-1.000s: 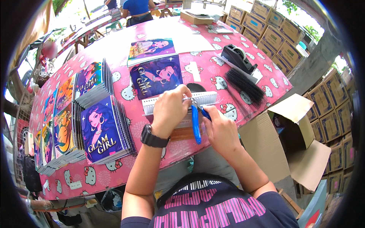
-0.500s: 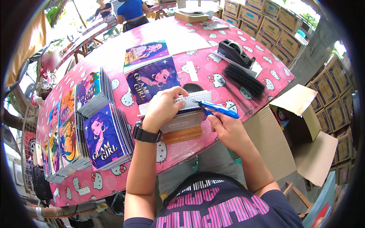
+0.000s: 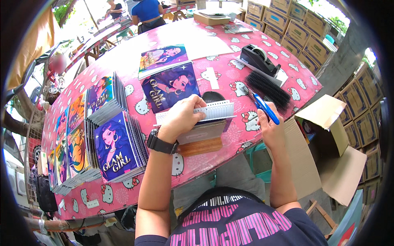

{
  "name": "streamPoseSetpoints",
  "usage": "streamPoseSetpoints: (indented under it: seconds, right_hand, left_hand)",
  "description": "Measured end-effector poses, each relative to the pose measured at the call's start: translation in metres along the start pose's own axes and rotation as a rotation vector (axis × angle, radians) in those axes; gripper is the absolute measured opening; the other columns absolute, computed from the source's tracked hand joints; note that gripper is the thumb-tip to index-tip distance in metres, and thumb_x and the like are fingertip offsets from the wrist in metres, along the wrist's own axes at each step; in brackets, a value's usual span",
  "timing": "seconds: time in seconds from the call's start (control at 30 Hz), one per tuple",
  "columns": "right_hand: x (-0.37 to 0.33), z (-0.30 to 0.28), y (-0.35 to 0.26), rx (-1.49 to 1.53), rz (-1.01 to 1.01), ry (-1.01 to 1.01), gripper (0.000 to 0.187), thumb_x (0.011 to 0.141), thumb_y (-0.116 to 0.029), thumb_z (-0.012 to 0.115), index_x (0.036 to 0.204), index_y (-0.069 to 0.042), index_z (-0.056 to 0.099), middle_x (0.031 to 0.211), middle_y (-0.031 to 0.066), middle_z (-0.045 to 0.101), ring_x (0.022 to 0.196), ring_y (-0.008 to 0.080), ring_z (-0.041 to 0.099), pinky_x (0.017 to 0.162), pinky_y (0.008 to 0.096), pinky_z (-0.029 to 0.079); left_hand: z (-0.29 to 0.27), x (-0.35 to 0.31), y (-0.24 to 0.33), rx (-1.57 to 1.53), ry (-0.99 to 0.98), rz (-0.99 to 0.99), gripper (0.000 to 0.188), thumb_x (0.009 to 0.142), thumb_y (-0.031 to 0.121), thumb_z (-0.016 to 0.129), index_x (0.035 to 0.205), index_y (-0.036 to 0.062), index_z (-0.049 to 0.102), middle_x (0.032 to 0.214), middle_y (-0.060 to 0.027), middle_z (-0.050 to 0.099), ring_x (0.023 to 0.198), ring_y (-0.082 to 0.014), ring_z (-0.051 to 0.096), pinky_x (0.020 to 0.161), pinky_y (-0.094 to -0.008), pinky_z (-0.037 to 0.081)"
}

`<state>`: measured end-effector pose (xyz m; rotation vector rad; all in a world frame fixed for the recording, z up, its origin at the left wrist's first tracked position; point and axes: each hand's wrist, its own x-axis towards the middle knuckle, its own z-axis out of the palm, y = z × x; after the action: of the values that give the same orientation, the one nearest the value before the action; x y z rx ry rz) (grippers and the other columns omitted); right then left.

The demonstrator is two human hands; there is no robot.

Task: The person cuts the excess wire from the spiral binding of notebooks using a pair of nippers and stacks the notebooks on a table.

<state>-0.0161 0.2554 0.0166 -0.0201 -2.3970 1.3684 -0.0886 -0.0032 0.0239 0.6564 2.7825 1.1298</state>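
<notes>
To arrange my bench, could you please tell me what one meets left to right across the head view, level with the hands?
Orange-covered spiral notebooks, purple spiral notebooks, left hand, right hand, open cardboard box.

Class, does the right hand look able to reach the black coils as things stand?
Probably yes: the black coils lie uncovered just beyond the right hand, though the blue-handled pliers it holds may hinder picking.

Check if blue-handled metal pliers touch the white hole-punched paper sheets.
Apart. Head view: pink cat-print tablecloth shows between the pliers and the sheets.
</notes>
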Motion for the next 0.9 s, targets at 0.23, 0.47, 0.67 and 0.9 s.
streamPoseSetpoints:
  seconds: [0.23, 0.47, 0.67, 0.9]
  right_hand:
    - [-0.011, 0.027, 0.104, -0.437, -0.09, -0.103, 0.023, 0.088, -0.015, 0.06, 0.108, -0.005, 0.057, 0.102, 0.0189, 0.065, 0.091, 0.0393, 0.063, 0.075, 0.0467, 0.051]
    - [-0.003, 0.042, 0.115, -0.392, -0.264, -0.114, 0.031, 0.081, -0.01, 0.066, 0.11, -0.005, 0.058, 0.101, 0.0149, 0.062, 0.097, 0.0335, 0.058, 0.085, 0.0419, 0.047]
    - [0.021, 0.032, 0.066, -0.035, -0.365, -0.012, 0.028, 0.08, -0.008, 0.065, 0.107, -0.004, 0.063, 0.1, 0.0136, 0.062, 0.095, 0.03, 0.056, 0.082, 0.0374, 0.046]
    - [0.042, 0.045, 0.034, 0.442, -0.264, -0.244, 0.022, 0.084, -0.012, 0.064, 0.104, -0.003, 0.064, 0.098, 0.0062, 0.062, 0.093, 0.0153, 0.059, 0.077, 0.0293, 0.047]
  left_hand:
    - [0.003, -0.008, 0.012, 0.058, 0.054, -0.056, 0.028, 0.078, 0.017, 0.071, 0.1, 0.0044, 0.06, 0.101, -0.0155, 0.066, 0.1, -0.0327, 0.062, 0.087, -0.0411, 0.048]
    - [0.0, -0.015, 0.026, 0.038, 0.069, -0.032, 0.023, 0.078, 0.01, 0.07, 0.099, 0.0036, 0.064, 0.093, -0.0138, 0.067, 0.088, -0.0265, 0.064, 0.081, -0.0361, 0.049]
    - [0.002, -0.018, 0.025, 0.075, 0.106, 0.016, 0.022, 0.078, 0.006, 0.069, 0.099, 0.0022, 0.064, 0.093, -0.0117, 0.067, 0.086, -0.0214, 0.064, 0.08, -0.0338, 0.049]
    - [0.0, -0.013, 0.026, 0.008, 0.111, -0.086, 0.027, 0.076, 0.007, 0.07, 0.101, 0.0023, 0.06, 0.087, -0.0094, 0.065, 0.083, -0.0202, 0.063, 0.078, -0.0328, 0.049]
